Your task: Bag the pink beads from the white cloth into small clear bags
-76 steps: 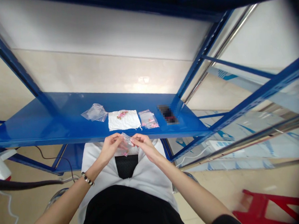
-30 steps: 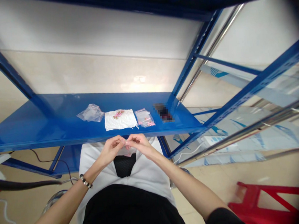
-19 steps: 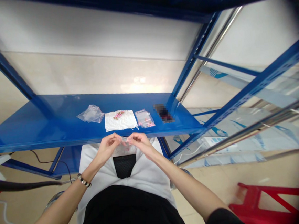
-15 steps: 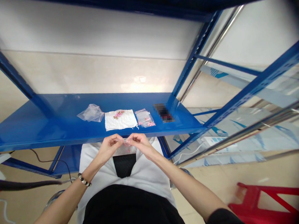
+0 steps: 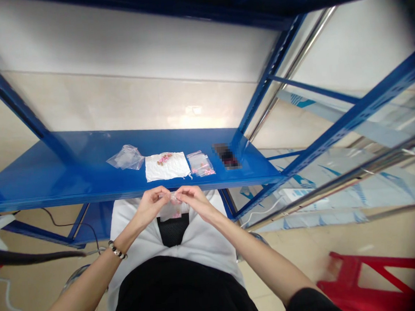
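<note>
Just in front of the shelf edge, above the lap, a small clear zip bag hangs between my hands with a little pink in it. My left hand pinches its top edge on the left side. On the right side, my right hand pinches the same edge. Past my hands lies a white cloth pouch with small pink and brownish pieces on top. Filled bags with pink pieces lie to its right, and a pile of clear plastic bags to its left.
The blue metal shelf runs across in front of me, with blue uprights at its ends. A pixelated dark object lies near its right end. A red stool stands on the floor at right.
The bag between my hands now hangs lower and flatter, showing more of its clear front. My hands stay in nearly the same place, still pinching it.
</note>
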`<move>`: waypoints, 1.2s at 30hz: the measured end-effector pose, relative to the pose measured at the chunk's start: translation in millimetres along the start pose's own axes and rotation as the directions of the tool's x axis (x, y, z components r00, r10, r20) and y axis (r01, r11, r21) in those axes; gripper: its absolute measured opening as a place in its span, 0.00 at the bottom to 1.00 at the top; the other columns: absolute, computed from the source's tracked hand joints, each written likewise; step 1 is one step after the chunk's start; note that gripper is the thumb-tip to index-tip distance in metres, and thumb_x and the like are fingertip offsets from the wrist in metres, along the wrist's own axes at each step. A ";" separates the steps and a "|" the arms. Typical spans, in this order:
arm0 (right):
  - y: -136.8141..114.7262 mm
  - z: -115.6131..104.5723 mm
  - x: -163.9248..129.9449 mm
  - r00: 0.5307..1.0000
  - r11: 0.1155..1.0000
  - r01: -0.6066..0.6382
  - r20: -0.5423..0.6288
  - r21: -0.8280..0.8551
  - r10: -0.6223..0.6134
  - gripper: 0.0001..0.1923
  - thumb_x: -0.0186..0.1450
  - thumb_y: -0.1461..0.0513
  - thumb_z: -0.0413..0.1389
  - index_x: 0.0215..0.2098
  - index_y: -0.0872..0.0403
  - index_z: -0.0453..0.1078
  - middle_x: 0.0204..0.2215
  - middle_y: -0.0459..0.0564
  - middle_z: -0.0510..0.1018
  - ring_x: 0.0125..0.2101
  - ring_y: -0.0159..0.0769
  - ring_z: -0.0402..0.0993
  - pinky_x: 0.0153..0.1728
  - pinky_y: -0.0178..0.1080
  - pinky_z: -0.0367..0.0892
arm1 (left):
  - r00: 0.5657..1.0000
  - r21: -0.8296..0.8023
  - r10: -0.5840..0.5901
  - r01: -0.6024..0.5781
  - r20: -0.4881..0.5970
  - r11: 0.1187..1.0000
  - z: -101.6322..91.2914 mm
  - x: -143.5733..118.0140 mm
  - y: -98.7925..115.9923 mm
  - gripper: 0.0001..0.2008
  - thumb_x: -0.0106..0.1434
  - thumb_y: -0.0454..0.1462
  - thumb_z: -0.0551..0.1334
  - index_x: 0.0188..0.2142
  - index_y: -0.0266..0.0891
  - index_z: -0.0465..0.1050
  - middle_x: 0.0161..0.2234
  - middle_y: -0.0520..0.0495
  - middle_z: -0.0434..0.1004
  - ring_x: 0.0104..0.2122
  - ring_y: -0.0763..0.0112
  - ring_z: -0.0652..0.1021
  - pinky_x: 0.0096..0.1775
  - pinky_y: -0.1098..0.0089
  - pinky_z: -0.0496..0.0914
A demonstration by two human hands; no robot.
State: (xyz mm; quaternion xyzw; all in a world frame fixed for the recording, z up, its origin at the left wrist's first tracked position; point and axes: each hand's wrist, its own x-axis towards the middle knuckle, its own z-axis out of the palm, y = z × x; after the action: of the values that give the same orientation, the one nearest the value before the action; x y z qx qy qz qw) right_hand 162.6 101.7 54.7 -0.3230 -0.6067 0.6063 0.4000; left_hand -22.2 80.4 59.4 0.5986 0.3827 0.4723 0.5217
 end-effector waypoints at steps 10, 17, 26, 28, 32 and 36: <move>3.4 0.5 -0.7 0.997 0.970 0.071 -0.006 -0.232 -0.075 0.11 0.62 0.57 0.59 0.27 0.56 0.74 0.25 0.48 0.78 0.26 0.32 0.71 0.30 0.34 0.63 | 0.997 0.170 0.026 -0.037 0.068 0.985 1.0 1.5 -6.8 0.10 0.62 0.41 0.63 0.30 0.36 0.75 0.30 0.45 0.80 0.33 0.66 0.79 0.39 0.69 0.71; -5.3 -1.4 -1.5 0.996 0.968 0.082 0.054 -0.236 -0.071 0.13 0.63 0.56 0.57 0.25 0.56 0.73 0.23 0.47 0.76 0.24 0.32 0.69 0.27 0.34 0.62 | 0.995 0.122 0.012 -0.024 0.102 0.992 -0.6 1.2 -3.5 0.10 0.63 0.41 0.63 0.30 0.36 0.75 0.30 0.45 0.80 0.33 0.66 0.79 0.39 0.69 0.70; -11.8 -39.1 4.8 0.974 0.940 0.178 -0.086 -0.290 -0.211 0.08 0.58 0.61 0.59 0.23 0.56 0.70 0.21 0.45 0.72 0.24 0.30 0.66 0.28 0.33 0.59 | 0.997 0.114 0.038 -0.030 -0.062 0.993 -24.9 2.7 8.7 0.12 0.62 0.42 0.63 0.27 0.35 0.74 0.26 0.46 0.79 0.29 0.68 0.77 0.37 0.70 0.68; -13.6 -51.8 5.1 0.961 0.951 0.171 -0.169 -0.258 -0.218 0.08 0.57 0.61 0.59 0.22 0.56 0.70 0.20 0.44 0.71 0.22 0.29 0.65 0.26 0.33 0.59 | 0.990 0.112 0.053 -0.038 -0.133 0.993 -36.5 4.5 11.8 0.12 0.61 0.42 0.64 0.28 0.35 0.73 0.26 0.47 0.79 0.29 0.68 0.76 0.36 0.71 0.67; -17.7 -46.4 1.7 0.977 0.973 0.140 -0.135 -0.185 -0.166 0.08 0.60 0.58 0.60 0.28 0.56 0.73 0.23 0.46 0.73 0.24 0.30 0.67 0.28 0.33 0.62 | 0.987 0.072 0.040 -0.029 -0.153 0.997 -44.4 6.7 12.3 0.12 0.61 0.42 0.64 0.29 0.35 0.73 0.26 0.46 0.79 0.28 0.69 0.75 0.35 0.71 0.66; -17.2 -14.3 -4.3 0.994 0.982 0.094 -0.030 -0.166 -0.100 0.14 0.61 0.56 0.61 0.43 0.54 0.74 0.31 0.47 0.76 0.31 0.31 0.71 0.33 0.33 0.64 | 0.998 0.042 0.010 -0.007 -0.068 0.999 -30.1 2.7 9.3 0.12 0.62 0.42 0.63 0.30 0.35 0.73 0.26 0.46 0.79 0.28 0.69 0.76 0.35 0.71 0.66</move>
State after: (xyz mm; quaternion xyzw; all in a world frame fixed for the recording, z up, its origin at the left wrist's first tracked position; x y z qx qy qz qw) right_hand 178.7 103.8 70.6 -0.3365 -0.6620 0.5275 0.4126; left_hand -50.9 89.3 69.3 0.5947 0.4075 0.4863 0.4938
